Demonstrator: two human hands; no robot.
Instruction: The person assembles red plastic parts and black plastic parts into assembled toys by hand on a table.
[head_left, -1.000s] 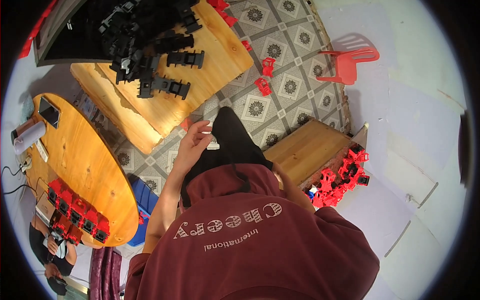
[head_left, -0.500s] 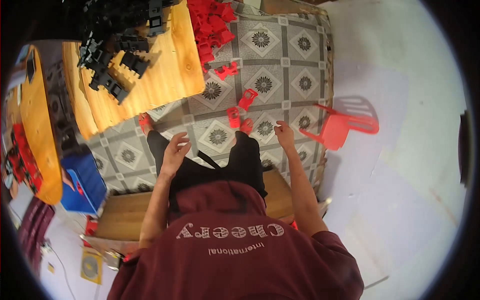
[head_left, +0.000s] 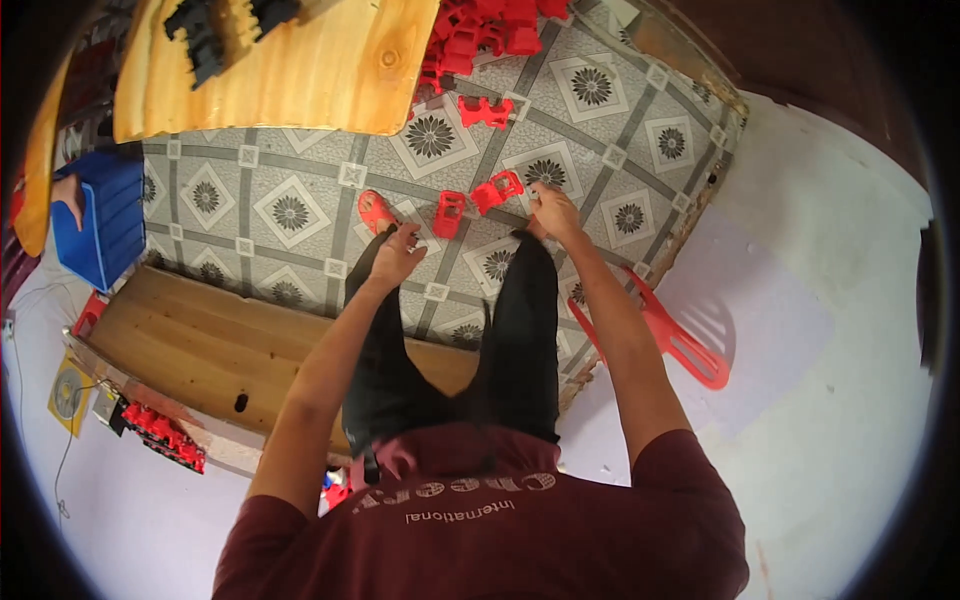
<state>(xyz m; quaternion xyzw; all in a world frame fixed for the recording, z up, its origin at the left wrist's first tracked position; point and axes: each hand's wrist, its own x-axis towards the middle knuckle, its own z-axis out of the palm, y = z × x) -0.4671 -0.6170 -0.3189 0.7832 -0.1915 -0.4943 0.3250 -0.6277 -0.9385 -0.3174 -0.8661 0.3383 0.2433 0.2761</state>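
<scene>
My right hand point(head_left: 552, 212) reaches down over my right leg, fingers apart, its tips beside a red plastic part point(head_left: 497, 190) lying on the patterned tile floor point(head_left: 290, 212). A second red part point(head_left: 450, 213) lies just left of it, and a third point(head_left: 485, 110) lies farther off. My left hand point(head_left: 397, 256) hovers above my left knee, loosely curled and holding nothing, close to my red sandal point(head_left: 376, 211).
A pile of red parts point(head_left: 480, 28) lies at the far edge by a wooden tabletop point(head_left: 320, 70) carrying black parts point(head_left: 215, 25). A blue bin point(head_left: 105, 215) stands at the left, a low wooden platform point(head_left: 220, 345) behind my legs, and a red plastic chair point(head_left: 672, 335) on my right.
The view has swung round and closer to the tiled floor. Both my hands have stretched forward and down toward the loose red parts; the red chair now sits beside my right arm.
</scene>
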